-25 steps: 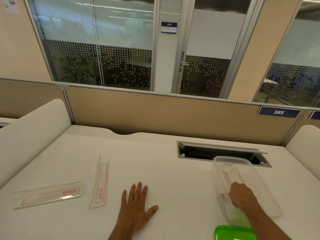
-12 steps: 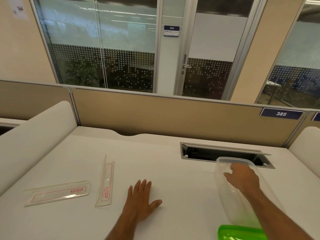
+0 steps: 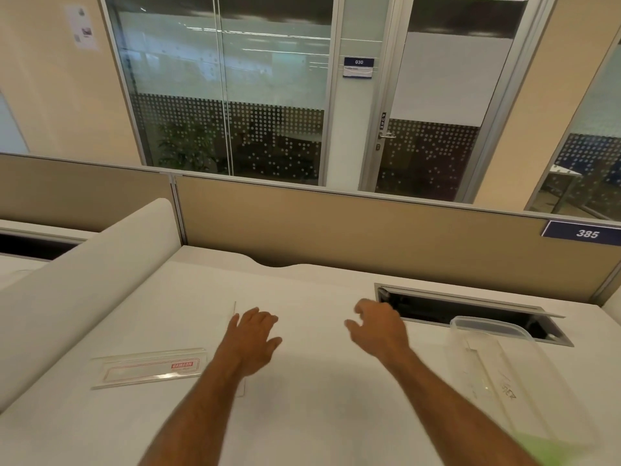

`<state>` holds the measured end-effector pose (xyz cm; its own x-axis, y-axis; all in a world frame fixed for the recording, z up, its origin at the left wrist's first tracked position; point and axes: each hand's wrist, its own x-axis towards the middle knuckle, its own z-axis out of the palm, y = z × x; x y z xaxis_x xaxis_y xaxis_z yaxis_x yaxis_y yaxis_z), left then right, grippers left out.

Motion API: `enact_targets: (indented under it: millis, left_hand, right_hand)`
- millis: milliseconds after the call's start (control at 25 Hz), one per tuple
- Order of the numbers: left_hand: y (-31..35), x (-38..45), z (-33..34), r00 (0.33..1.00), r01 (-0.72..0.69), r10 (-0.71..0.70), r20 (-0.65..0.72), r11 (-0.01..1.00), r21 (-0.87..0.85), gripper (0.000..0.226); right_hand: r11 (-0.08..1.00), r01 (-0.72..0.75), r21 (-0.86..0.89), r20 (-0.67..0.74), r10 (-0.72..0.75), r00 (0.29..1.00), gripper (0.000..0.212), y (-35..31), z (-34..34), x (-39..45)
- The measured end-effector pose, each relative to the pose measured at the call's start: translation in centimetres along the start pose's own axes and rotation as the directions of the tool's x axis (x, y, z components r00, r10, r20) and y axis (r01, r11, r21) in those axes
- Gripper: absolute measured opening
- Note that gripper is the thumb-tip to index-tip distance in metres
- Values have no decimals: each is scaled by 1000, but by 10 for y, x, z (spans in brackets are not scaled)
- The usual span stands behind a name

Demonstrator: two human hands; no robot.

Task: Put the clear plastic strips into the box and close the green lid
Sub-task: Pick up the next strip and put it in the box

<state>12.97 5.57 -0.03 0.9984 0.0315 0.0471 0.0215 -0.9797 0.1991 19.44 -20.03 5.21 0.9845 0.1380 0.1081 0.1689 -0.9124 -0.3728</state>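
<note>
The clear box (image 3: pixel 497 371), right of the right hand (image 3: pixel 378 327), holds one strip (image 3: pixel 484 364). That hand, now out of it, hangs loosely curled and empty. The left hand (image 3: pixel 250 341), relaxed, has moved over the narrow strip (image 3: pixel 235 309); the wide strip (image 3: pixel 148 368) lies to its left.

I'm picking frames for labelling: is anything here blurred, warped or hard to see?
Head view: wide-angle bends the partition edges; right hand is motion-smeared; the green lid is a blur at the frame corner; the clear box nearly vanishes against the white desk.
</note>
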Motion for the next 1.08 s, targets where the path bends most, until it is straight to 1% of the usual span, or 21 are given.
enact_targets:
  millis: [120,200,280,400,520,640,760,840,920,1080]
  left_hand:
    - [-33,0,-16,1000,20,-20,1,1000,24,38]
    - [-51,0,-22,1000,26,-27,15,999,47,34]
    - [-65,0,-27,999,29,-31,26,996,89,40]
    - [-79,-2,-29,998,-11,-3,70,979,201,56]
    - [-90,-3,-23,995,-47,21,102,966,255,54]
    - [-94,0,-16,995,-72,51,88,964,257,44]
    - [-96,4,-10,992,-106,82,98,955,276,35]
    - [-98,5,-6,991,-113,87,103,954,279,31]
    - [-100,5,-1,990,-114,86,110,953,280,30]
    - [-99,0,7,994,-76,55,90,967,244,32]
  right_hand:
    - [993,72,99,114,-83,990,42,-50,44,-13]
    - [981,99,165,181,-128,975,47,-82,72,-23]
    - [971,107,213,246,-160,956,51,-109,97,-31]
    - [967,101,234,340,-179,923,56,-139,122,-36]
    - [964,70,258,379,-168,910,57,-158,138,-35]
    - [961,36,273,429,-154,890,49,-167,149,-38]
    - [968,12,250,471,-133,872,28,-169,158,-43]
    - [974,-4,226,471,-106,876,18,-165,156,-44]
    - [983,1,184,444,-84,892,16,-152,149,-40]
    - [996,84,20,374,-86,923,28,-110,124,-31]
